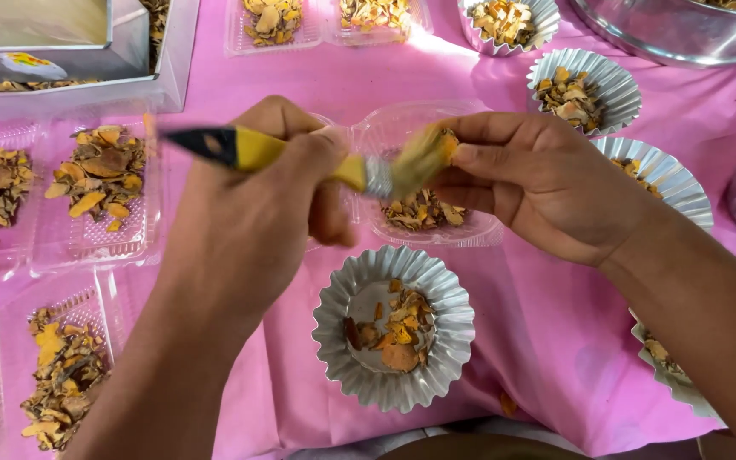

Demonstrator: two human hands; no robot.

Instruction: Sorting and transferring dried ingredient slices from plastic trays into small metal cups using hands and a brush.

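My left hand (249,204) grips a paintbrush (257,149) with a yellow and black handle, its pale bristles pointing right. The bristles touch a small orange dried piece (446,145) pinched in the fingertips of my right hand (538,183). Both hands hover above a clear plastic clamshell tray (479,230) that holds dried orange and brown slices. Just below it stands a fluted silver foil cup (393,328) with a few dried pieces in it.
A pink cloth (538,341) covers the table. Clear trays of dried slices (100,192) lie at the left and top. Several more foil cups (585,89) line the right side. A large metal bowl (683,30) sits top right, a metal box (70,51) top left.
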